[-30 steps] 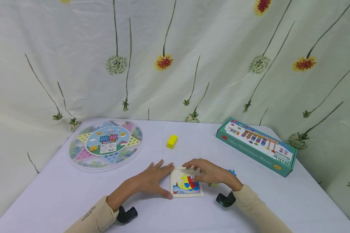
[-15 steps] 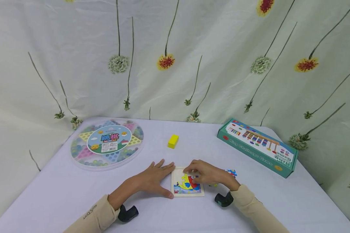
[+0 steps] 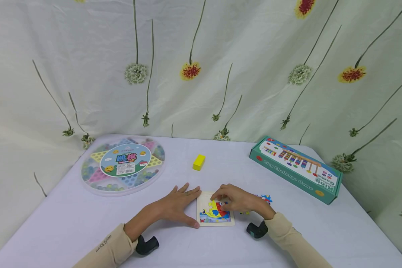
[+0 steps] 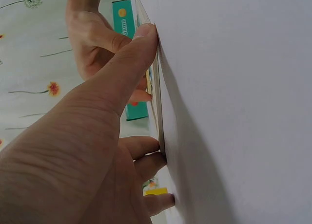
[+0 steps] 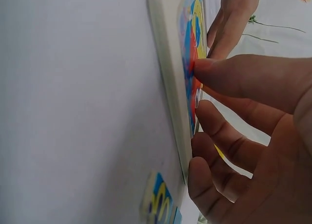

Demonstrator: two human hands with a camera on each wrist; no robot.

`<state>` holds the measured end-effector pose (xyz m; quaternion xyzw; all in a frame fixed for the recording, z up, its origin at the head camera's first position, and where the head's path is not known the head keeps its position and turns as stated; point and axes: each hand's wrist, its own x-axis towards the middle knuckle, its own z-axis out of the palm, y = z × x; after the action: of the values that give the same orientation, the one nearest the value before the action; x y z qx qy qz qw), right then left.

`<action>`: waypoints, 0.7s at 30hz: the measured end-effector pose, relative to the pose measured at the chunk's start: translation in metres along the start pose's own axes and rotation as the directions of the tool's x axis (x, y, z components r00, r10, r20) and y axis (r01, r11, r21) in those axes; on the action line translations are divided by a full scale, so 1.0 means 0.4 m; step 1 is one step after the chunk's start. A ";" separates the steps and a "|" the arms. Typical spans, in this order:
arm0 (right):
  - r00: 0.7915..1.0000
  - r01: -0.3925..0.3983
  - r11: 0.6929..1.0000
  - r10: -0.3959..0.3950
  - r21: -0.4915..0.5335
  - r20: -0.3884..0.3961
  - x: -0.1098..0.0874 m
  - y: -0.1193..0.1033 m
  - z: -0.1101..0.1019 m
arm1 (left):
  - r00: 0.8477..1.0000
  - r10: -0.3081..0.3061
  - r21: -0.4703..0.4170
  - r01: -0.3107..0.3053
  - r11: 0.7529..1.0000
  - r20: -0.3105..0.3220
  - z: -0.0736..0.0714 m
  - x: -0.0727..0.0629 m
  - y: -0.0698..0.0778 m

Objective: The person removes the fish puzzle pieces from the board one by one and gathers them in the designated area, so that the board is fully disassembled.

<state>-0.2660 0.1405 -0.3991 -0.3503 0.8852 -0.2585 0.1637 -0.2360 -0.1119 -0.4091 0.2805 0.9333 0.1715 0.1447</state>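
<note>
A square wooden jigsaw puzzle board [image 3: 203,203] lies on the white table, partly filled with a yellow, red and blue picture. My left hand [image 3: 175,204] is spread flat, its thumb and fingers touching the board's left edge. Above the board's right part, my right hand [image 3: 236,197] has its fingers bent and pinches a red and yellow puzzle piece [image 3: 220,207] against the board. In the right wrist view the thumb [image 5: 204,68] presses on the red part; the hand hides some of the picture. Loose puzzle pieces [image 3: 265,198] lie beyond the right wrist.
Behind the board stands a yellow block [image 3: 199,162]. A round Chinese checkers set [image 3: 124,167] lies at the back left, and a green Ring Challenge Game box [image 3: 294,167] at the back right. A flowered curtain [image 3: 201,104] hangs behind the table.
My right hand's fingers have closed in and come down onto the board, its forearm shifting slightly left. The left hand stays at the board's edge. The head view has shifted slightly.
</note>
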 end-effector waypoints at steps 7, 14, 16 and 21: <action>1.000 0.008 0.996 -0.008 0.089 -0.002 -0.005 0.001 0.005 | 1.000 -0.004 0.000 0.004 1.000 -0.003 0.002 0.001 -0.002; 1.000 0.022 0.994 -0.021 0.106 -0.009 -0.004 0.007 0.008 | 1.000 0.000 -0.008 0.000 1.000 0.002 0.001 0.000 -0.002; 1.000 0.021 0.993 -0.020 0.114 -0.009 -0.003 0.009 0.007 | 1.000 0.001 -0.010 -0.001 1.000 0.001 0.002 0.001 -0.001; 1.000 0.013 0.992 -0.012 0.129 -0.005 -0.001 0.011 0.006 | 1.000 -0.002 -0.007 0.002 1.000 0.001 0.004 0.003 -0.003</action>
<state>-0.2669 0.1427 -0.4035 -0.3441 0.8648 -0.3168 0.1825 -0.2370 -0.1119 -0.4112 0.2792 0.9328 0.1746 0.1464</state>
